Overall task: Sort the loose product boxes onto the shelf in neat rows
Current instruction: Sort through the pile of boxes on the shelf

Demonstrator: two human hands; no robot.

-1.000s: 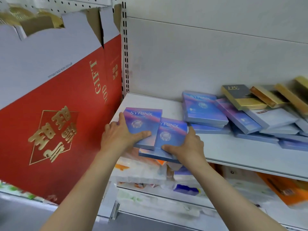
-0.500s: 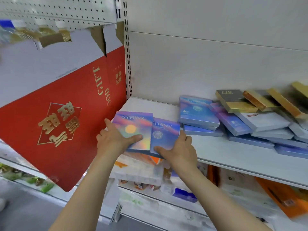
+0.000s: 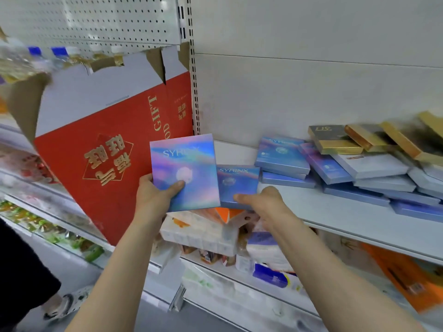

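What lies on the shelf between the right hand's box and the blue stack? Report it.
Head view: only a bare strip of white shelf separates the right hand's box from the blue stack.

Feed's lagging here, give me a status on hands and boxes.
Left hand holds one SYRINX box tilted up. Right hand grips second box at shelf edge. Loose pile crowds the right.

Bright, even light is flooding the frame, casting only faint shadows. Glare is washing out the iridescent box [image 3: 184,172] at centre, fading its lettering. Motion blur is smearing the gold boxes [image 3: 393,140] at the right edge and the bottles [image 3: 36,57] upper left. Straight lines are bowing toward the edges.
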